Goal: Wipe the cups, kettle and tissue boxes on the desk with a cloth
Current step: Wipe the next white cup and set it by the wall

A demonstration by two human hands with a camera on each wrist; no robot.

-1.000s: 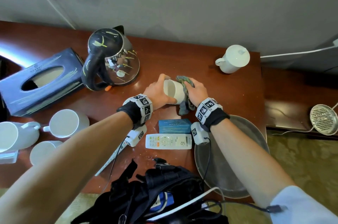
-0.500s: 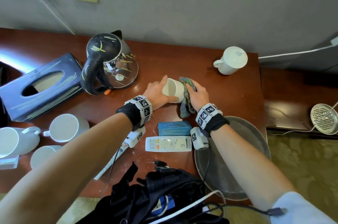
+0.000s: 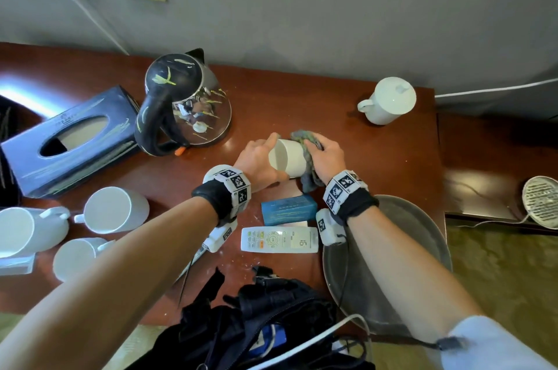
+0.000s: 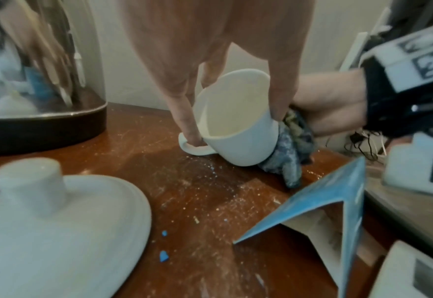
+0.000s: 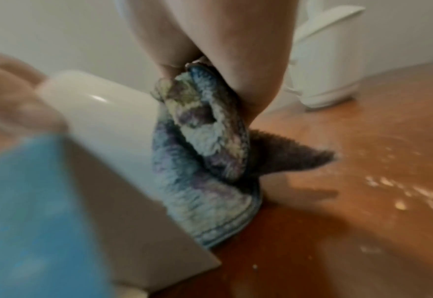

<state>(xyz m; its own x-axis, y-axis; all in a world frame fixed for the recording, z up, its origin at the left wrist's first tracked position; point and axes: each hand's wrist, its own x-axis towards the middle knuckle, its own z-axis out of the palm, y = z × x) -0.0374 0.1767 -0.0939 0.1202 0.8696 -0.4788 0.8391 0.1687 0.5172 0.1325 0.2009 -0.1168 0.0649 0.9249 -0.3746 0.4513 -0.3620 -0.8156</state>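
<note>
My left hand (image 3: 259, 158) grips a white cup (image 3: 288, 158) tipped on its side above the desk, thumb on the rim and a finger through the handle (image 4: 194, 148). My right hand (image 3: 327, 158) holds a blue-grey cloth (image 3: 308, 155) bunched against the cup's base (image 5: 108, 113). In the right wrist view the cloth (image 5: 205, 145) hangs down to the desk. The black-and-steel kettle (image 3: 184, 104) stands behind and left of the hands. A dark tissue box (image 3: 72, 140) lies at the far left. A lidded white cup (image 3: 389, 101) stands at the back right.
Three white cups (image 3: 114, 209) lie at the left edge. A cup lid (image 4: 57, 221), a small blue box (image 3: 288, 209) and a white remote (image 3: 279, 239) lie near my wrists. A round metal tray (image 3: 416, 236) sits front right, a black bag (image 3: 265, 318) at the front edge.
The cup has turned a little between my hands, its mouth now more toward me, while the cloth stays against its base. Both hands remain in place.
</note>
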